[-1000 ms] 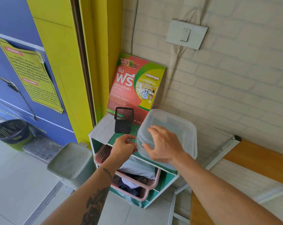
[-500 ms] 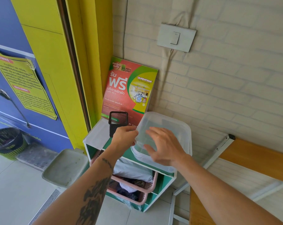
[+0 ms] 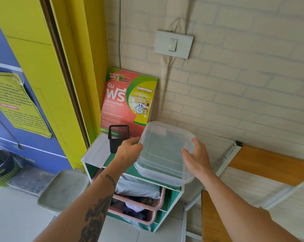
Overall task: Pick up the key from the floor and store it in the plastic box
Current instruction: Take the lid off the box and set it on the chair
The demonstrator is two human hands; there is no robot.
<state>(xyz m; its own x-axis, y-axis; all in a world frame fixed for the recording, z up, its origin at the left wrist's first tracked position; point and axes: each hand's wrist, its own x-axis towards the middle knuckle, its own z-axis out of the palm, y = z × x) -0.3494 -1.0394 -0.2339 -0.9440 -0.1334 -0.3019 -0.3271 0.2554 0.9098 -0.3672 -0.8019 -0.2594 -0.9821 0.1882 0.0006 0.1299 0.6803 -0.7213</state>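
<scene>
One red poster [image 3: 126, 100] says "LAUNDRYBAR". Two hands: left hand [image 3: 128, 151] fingers closed, right hand [image 3: 196, 158] fingers spread, at one plastic box [image 3: 165, 154].

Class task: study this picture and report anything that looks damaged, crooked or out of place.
The brick-pattern wallpaper is wrinkled and bubbled below and above the light switch, which sits crooked on the wall. The yellow notice on the blue wall has a curled, torn edge. The plastic box looks undamaged.
</scene>
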